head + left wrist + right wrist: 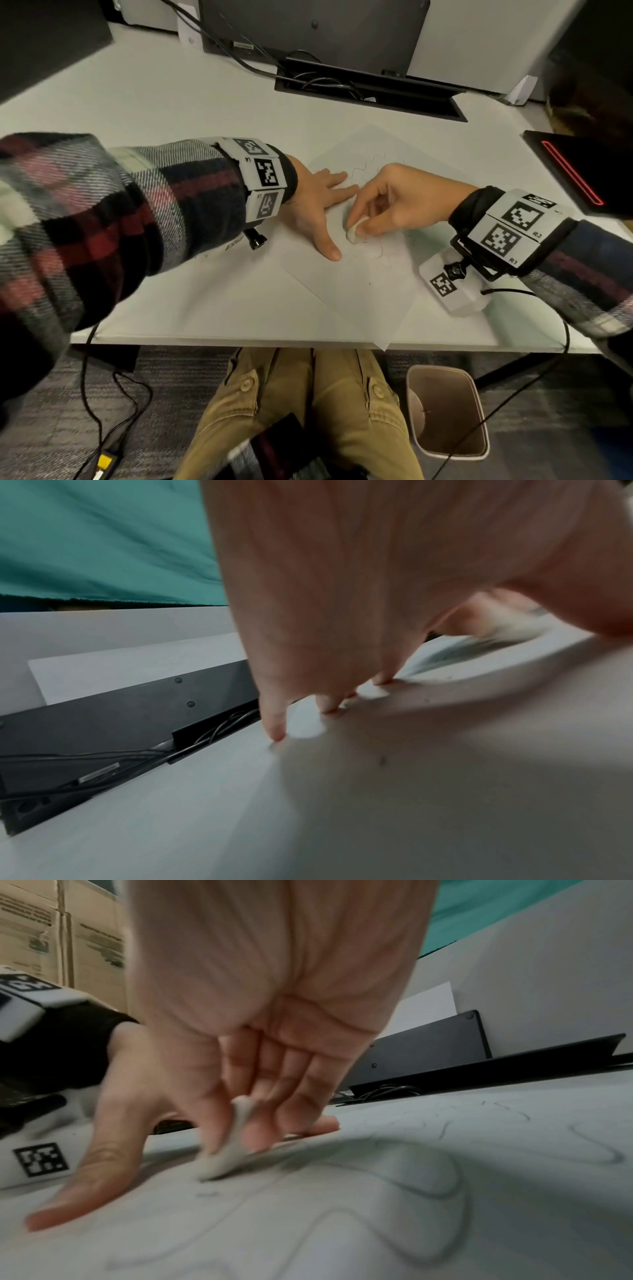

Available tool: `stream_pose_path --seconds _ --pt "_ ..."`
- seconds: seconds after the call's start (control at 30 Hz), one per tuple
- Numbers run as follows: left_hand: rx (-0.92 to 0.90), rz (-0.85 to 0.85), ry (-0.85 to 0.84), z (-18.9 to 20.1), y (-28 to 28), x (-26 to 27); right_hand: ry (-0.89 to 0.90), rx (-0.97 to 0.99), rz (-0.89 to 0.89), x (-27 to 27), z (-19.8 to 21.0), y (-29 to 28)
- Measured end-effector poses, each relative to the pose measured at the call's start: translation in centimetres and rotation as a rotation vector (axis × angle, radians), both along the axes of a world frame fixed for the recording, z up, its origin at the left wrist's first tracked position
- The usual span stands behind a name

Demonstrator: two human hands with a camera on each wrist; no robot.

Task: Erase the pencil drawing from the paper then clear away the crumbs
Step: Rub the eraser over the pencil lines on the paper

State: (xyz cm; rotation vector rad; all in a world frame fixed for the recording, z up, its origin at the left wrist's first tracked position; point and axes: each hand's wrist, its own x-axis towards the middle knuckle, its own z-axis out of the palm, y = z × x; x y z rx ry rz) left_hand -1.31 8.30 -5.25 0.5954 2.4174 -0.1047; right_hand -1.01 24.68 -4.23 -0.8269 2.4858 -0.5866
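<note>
A white sheet of paper [363, 281] lies angled on the white desk, with faint wavy pencil lines [428, 1191] drawn across it. My left hand [318, 205] lies flat on the sheet's left part, fingers spread and straight, pressing it down; its fingertips [277, 731] touch the surface. My right hand [387, 202] pinches a small white eraser [354, 233] between thumb and fingers, and the eraser's [226, 1158] lower edge touches the paper right beside the left thumb. A few dark crumbs [369, 283] dot the sheet.
A black cable tray [370, 89] with wires runs along the back of the desk below a monitor. At the right edge sits a black device [582, 171] with a red line. Under the desk's front edge stands a waste bin [447, 411]; cables hang at the left.
</note>
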Motion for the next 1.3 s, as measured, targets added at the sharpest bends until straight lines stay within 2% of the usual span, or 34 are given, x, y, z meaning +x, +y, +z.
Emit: stream_pose_path --seconds 0.07,0.2,0.23,0.37,0.5,0.67,0.8,0.97,1.13,1.23,1.3 --pt "0.010 -0.004 -0.001 0.1 0.1 0.1 0.116 0.012 -0.029 -0.6 0.0 -0.2" --pt "0.004 0.012 0.003 0.0 0.1 0.2 -0.083 0.011 0.007 0.5 0.2 -0.3" --pt "0.005 0.013 0.002 0.0 0.0 0.2 -0.086 0.005 0.013 0.6 0.1 -0.2" --pt "0.002 0.008 0.004 0.1 0.1 0.1 0.084 0.015 -0.037 -0.4 0.0 0.1" --pt "-0.001 0.014 0.005 0.1 0.1 0.0 -0.055 0.038 0.019 0.6 0.2 0.4" --pt "0.005 0.017 -0.001 0.0 0.2 0.0 0.023 0.001 -0.058 -0.1 0.2 1.3" --pt "-0.010 0.010 0.011 0.0 0.1 -0.2 -0.118 0.016 -0.008 0.9 0.2 1.4" --pt "0.021 0.000 0.020 -0.1 0.1 -0.2 0.013 -0.048 -0.122 -0.2 0.6 1.8" --pt "0.129 -0.049 -0.031 -0.5 0.0 -0.6 -0.019 0.006 -0.052 0.2 0.1 1.5" --pt "0.080 -0.094 -0.047 -1.1 0.1 -0.8 0.030 0.000 -0.070 0.1 0.1 1.0" --pt "0.039 -0.109 -0.040 -1.3 0.2 -0.8 -0.029 -0.006 -0.037 0.5 0.2 0.6"
